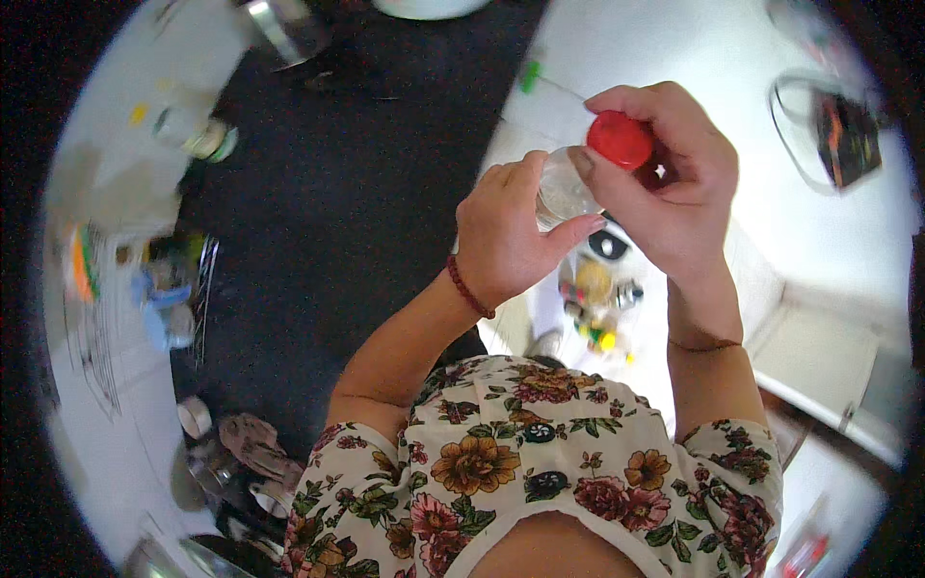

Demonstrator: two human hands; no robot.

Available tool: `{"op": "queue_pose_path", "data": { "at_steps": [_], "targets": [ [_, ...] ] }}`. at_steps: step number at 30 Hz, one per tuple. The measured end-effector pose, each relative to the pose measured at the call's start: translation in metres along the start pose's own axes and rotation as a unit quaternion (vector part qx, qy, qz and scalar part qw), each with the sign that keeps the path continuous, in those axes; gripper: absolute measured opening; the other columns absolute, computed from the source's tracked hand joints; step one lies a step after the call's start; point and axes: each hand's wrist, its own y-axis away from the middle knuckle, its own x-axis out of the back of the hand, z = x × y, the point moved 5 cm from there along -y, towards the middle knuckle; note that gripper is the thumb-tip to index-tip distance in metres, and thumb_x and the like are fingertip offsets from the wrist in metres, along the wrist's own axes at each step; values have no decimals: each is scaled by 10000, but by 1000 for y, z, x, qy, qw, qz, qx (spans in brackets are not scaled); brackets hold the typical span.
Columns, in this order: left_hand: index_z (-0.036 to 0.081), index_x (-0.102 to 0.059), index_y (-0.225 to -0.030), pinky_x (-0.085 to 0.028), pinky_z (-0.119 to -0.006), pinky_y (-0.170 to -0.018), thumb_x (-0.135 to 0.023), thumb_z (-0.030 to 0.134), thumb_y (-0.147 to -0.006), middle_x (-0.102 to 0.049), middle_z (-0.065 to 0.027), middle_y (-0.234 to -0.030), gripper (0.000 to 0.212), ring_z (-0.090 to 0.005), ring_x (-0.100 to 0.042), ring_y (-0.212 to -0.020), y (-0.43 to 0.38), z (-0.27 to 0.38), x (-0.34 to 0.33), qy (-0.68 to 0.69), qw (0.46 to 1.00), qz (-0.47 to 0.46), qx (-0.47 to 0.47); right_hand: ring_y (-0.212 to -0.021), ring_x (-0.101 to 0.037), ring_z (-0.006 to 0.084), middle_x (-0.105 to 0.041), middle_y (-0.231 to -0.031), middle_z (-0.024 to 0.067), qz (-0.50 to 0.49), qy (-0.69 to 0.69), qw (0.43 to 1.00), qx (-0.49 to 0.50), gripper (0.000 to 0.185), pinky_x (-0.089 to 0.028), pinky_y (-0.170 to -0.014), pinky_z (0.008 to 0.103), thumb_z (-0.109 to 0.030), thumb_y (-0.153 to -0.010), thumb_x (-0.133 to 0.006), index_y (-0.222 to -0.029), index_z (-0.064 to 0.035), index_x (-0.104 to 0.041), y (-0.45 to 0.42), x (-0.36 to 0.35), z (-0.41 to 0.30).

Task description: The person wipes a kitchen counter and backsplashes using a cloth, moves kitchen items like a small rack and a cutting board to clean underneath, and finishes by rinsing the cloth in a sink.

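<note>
My left hand (506,224), with a beaded bracelet at its wrist, is wrapped around a clear jar or bottle (564,189). Its contents, if any, cannot be made out. Between the thumb and fingers of my right hand (679,173) is a round red lid (619,139), just up and to the right of the clear container in the picture. The right thumb covers part of the container's edge. Whether the lid touches the container I cannot tell. Both hands are raised in front of my chest, right of the dark countertop (347,217).
Along the wall side of the counter are a blurred jar (215,141), a wire rack (206,296) and a metal pot (285,29). Several small containers (600,303) lie below my hands. A dark bag (845,137) is at the far right.
</note>
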Motion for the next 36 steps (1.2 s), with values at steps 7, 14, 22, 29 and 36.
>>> {"op": "queue_pose_path", "data": {
  "at_steps": [7, 14, 22, 29, 36],
  "targets": [
    [-24, -455, -1115, -473, -379, -714, -695, 244, -679, -546, -211, -979, 565, -345, -562, -830, 81, -33, -216, 85, 985, -139, 57, -670, -542, 257, -513, -774, 127, -68, 113, 960, -246, 261, -450, -573, 307, -41, -633, -684, -858, -31, -552, 187, 50, 132],
    [-18, -427, -1180, -491, -281, -681, -571, 106, -768, -550, -111, -979, 453, -225, -574, -795, 234, -146, -373, 321, 726, -146, 591, -720, -551, 368, -488, -890, 174, -73, 148, 914, -370, 257, -469, -598, 428, -53, -677, -621, -914, -54, -520, 382, -17, 260],
    [60, -496, -933, -438, -229, -615, -437, 166, -893, -512, -12, -790, 128, -109, -519, -707, 283, -215, -492, 530, 583, -169, 592, -846, -511, 371, -493, -900, 179, -106, 127, 864, -475, 268, -459, -688, 426, -11, -685, -603, -936, -35, -510, 498, -74, 363],
    [83, -518, -923, -419, -223, -650, -420, 220, -916, -521, -5, -820, 168, -97, -506, -736, 278, -236, -545, 562, 493, -145, 649, -799, -536, 384, -473, -913, 194, -125, 159, 857, -474, 239, -474, -657, 427, -20, -709, -581, -926, -29, -484, 531, -87, 424],
    [36, -518, -1049, -449, -265, -746, -445, 233, -914, -575, -60, -977, 250, -148, -552, -859, 283, -258, -579, 598, 467, -149, 634, -804, -544, 386, -465, -970, 201, -159, 179, 825, -512, 277, -480, -681, 435, -45, -713, -595, -963, -34, -477, 547, -90, 457]
  ]
}}
